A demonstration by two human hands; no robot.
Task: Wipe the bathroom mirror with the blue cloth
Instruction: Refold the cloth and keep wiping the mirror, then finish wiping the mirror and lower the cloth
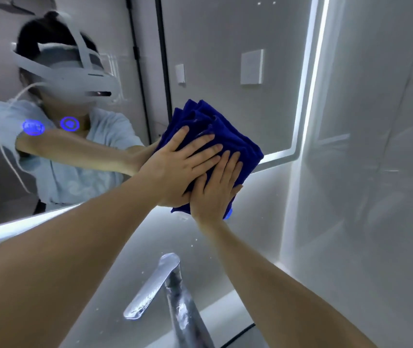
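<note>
Bathroom, white walls, backlit glass, cold even light. The blue cloth [228, 133] is bunched into thick folds and sits against the mirror [225, 59] at its lower right corner, overlapping the lit band [308, 84] that frames the glass. The left hand [177, 167] presses on it. Its fingers [200, 144] are straight and spread, tips pointing up and to the right over the middle of the cloth, and folds stick out past the fingertips above and to the right. The right hand [215, 192] lies flat just below these fingers, its own fingers straight and close together, tips touching the left hand's little-finger side. The right thumb lies out towards the cloth's right edge. Neither hand curls round the cloth, so both hold it by flat pressure alone. One lower corner of the cloth shows below the left palm, beside the right wrist. On the mirror up and to the left of the fingers are the person's reflection and two glowing blue marks [69, 123]. The tap [155, 285] is well below the wrists, with drops on the surface around it. Judgement: wiping is in hand, working the bottom right corner. How much of the glass is already done cannot be told. The next move calls for even pressure from both palms while the cloth slides off the corner, up or to the left, in overlapping passes. So loose a bunch may roll under the fingers, and a flatter fold would likely wipe cleaner.
</note>
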